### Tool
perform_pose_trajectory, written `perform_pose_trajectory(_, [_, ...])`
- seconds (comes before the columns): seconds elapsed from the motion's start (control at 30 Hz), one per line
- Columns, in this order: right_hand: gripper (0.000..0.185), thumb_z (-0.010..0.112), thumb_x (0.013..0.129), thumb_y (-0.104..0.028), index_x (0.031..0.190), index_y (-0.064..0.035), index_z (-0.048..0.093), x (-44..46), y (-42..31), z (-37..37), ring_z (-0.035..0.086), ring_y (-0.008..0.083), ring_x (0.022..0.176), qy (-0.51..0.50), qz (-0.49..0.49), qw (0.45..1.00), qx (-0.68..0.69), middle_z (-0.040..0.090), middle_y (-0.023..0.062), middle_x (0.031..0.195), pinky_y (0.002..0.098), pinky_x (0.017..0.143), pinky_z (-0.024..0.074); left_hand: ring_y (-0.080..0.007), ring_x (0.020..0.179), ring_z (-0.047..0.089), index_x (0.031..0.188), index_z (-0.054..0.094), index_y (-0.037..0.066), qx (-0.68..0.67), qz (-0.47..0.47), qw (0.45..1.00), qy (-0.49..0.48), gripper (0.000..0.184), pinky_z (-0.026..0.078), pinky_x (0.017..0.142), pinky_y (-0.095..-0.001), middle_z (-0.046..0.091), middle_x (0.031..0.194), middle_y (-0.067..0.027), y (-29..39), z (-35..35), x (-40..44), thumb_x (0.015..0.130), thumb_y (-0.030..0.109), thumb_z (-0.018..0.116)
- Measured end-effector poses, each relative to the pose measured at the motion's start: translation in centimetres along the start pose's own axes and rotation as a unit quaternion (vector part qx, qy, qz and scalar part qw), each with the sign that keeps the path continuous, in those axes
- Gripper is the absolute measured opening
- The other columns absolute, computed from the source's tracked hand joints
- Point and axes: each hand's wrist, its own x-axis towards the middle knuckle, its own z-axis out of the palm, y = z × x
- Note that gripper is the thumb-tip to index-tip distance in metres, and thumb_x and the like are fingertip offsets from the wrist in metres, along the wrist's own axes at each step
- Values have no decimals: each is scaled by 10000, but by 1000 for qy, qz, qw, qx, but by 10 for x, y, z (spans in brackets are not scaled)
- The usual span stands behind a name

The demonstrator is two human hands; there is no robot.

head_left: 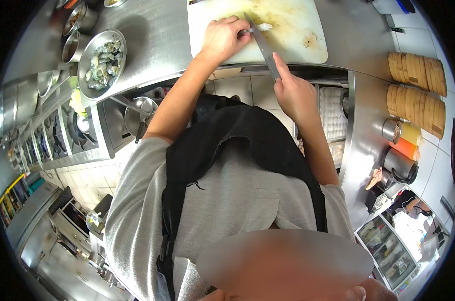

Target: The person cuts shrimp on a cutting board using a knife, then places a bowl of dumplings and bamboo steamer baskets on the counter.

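Note:
My right hand (pixel 295 95) grips the handle of a kitchen knife (pixel 260 44), index finger stretched along the top of the blade. The blade points away from me over a white cutting board (pixel 305 22). My left hand (pixel 223 39) has its fingers curled on the board, pinching a small greyish raw piece (pixel 245 32) right beside the blade. Across the blade, to its right, lies a small whitish piece (pixel 264 26). A metal bowl (pixel 88 54) on the left holds several greyish raw pieces (pixel 104 62) that look like peeled shrimp.
The steel counter (pixel 152 35) surrounds the board, which has brown stains. Metal pots (pixel 73 46) stand left of the bowl. Bamboo steamers (pixel 415 75), an orange bottle (pixel 404 148) and a small metal cup (pixel 391 129) line the right side. A stove (pixel 82 125) is at lower left.

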Motion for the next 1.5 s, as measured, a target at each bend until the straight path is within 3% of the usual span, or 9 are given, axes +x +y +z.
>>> perform_pose_trajectory(0.33, [672, 588, 917, -134, 1566, -198, 425, 13, 2, 9, 664, 397, 662, 36, -22, 999, 26, 677, 178, 722, 541, 645, 504, -222, 841, 703, 947, 747, 163, 2, 1, 1000, -2, 144, 504, 783, -405, 705, 855, 18, 1, -1, -1, 840, 255, 774])
perform_pose_trajectory(0.5, [667, 627, 908, -143, 1547, -152, 435, 16, 0, 7, 703, 364, 732, 11, -16, 1000, -1, 730, 134, 817, 512, 680, 544, -220, 842, 705, 953, 746, 162, 6, 9, 1000, -9, 156, 508, 785, -404, 707, 854, 17, 1, -1, -1, 836, 258, 782])
perform_pose_trajectory(0.93, [694, 614, 924, -155, 1580, -195, 393, 26, -2, 10, 712, 376, 764, 17, -7, 1000, -4, 739, 138, 848, 525, 708, 553, -239, 800, 714, 906, 737, 128, -26, -12, 1000, -3, 132, 552, 765, -402, 723, 853, -10, 0, 0, 1, 827, 227, 773])
perform_pose_trajectory(1.0, [670, 575, 936, -149, 1580, -214, 403, 28, -3, 6, 662, 407, 658, 44, 9, 999, 12, 682, 176, 713, 533, 662, 517, -239, 801, 714, 906, 732, 125, -24, -16, 1000, -9, 134, 554, 764, -402, 723, 854, -13, 0, 0, 1, 827, 226, 772])
perform_pose_trajectory(1.33, [677, 566, 941, -158, 1588, -223, 379, 36, 3, 7, 676, 419, 688, 41, -2, 999, -2, 695, 195, 743, 550, 683, 527, -202, 786, 713, 958, 754, 162, -20, -58, 998, -20, 189, 483, 822, -407, 728, 907, 17, 8, 4, 6, 838, 309, 760])
perform_pose_trajectory(1.43, [676, 573, 938, -153, 1583, -229, 386, 26, 4, 4, 675, 415, 687, 43, -7, 999, -17, 695, 185, 745, 542, 676, 530, -197, 782, 713, 968, 759, 171, -16, -62, 998, -27, 186, 480, 820, -407, 724, 899, 24, 5, 8, 7, 841, 306, 759])
perform_pose_trajectory(1.5, [696, 628, 902, -132, 1564, -197, 424, 13, 2, -3, 697, 368, 710, 5, 6, 1000, -27, 734, 135, 837, 517, 664, 538, -198, 780, 713, 969, 760, 175, -17, -61, 998, -26, 182, 480, 817, -407, 722, 893, 26, 5, 9, 7, 841, 305, 759])
